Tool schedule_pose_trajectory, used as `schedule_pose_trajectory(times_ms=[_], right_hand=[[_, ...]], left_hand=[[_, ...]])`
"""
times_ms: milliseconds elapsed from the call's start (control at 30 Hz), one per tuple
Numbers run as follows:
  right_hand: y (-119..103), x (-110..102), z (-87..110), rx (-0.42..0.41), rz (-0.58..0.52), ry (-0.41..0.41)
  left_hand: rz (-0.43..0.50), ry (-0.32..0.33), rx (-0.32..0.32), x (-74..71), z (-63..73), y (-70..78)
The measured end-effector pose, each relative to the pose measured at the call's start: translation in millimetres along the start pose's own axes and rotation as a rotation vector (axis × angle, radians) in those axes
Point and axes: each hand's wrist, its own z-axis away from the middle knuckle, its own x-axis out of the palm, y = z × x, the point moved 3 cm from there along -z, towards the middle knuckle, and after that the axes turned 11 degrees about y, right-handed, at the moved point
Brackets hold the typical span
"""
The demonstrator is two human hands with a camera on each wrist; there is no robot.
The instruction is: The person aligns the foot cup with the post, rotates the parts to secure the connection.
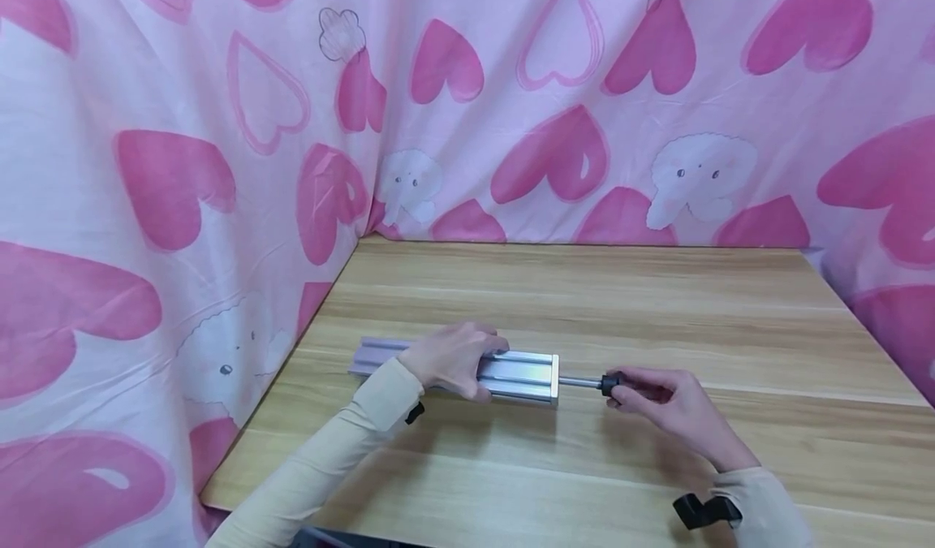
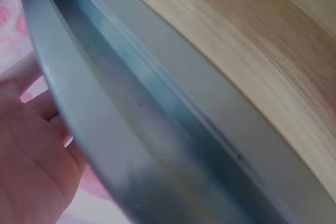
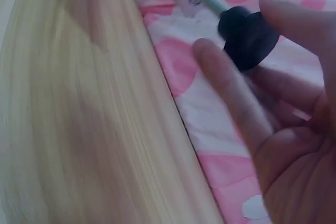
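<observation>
My left hand [image 1: 454,360] grips a silver aluminium profile [image 1: 522,373] from above, thumb on the near side and fingers over the far side. Long grooves run along the profile, which fills the left wrist view with its channel [image 2: 131,98]. From the flat plate [image 1: 556,380] at its right end, a thin metal rod [image 1: 580,382] sticks out. A black knob [image 1: 609,384] sits on the rod's outer end. My right hand [image 1: 679,410] holds this knob between thumb and fingers; in the right wrist view the index finger stands slightly off the knob [image 3: 249,38].
A wood-grain table [image 1: 584,296] lies under both hands, with shadows of the profile and hands on it. A pink and white heart-patterned curtain [image 1: 475,150] hangs along the table's left and back edges. A dark object [image 1: 321,538] shows at the front edge.
</observation>
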Motion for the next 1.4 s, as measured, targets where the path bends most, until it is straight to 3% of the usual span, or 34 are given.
schedule_pose_trajectory(times_ms=[133,433,700,900,1200,1400], right_hand=[[2.0,1.0,-2.0,0.097,-0.104,-0.081],[4.6,5.4,-4.2,0.299,-0.188,-0.115],[7.9,9.7,-5.7,0.353,-0.189,-0.119],[4.8,10.8,-1.6,0.292,-0.104,-0.094],[6.1,13.4,4.0,-0.044,-0.065,0.034],[7.6,13.5,5.1,-0.091,-0.011,0.124]], left_hand=[[-0.028,0.009,-0.001,-0.7,0.4,1.6],[-0.059,0.020,-0.002,-1.1,0.6,2.9],[-0.053,0.026,-0.020,-0.7,2.9,-0.2],[-0.049,0.029,-0.031,0.3,5.3,-3.3],[-0.035,0.055,-0.013,0.7,6.4,-6.4],[-0.039,0.038,0.011,1.2,5.6,-4.5]])
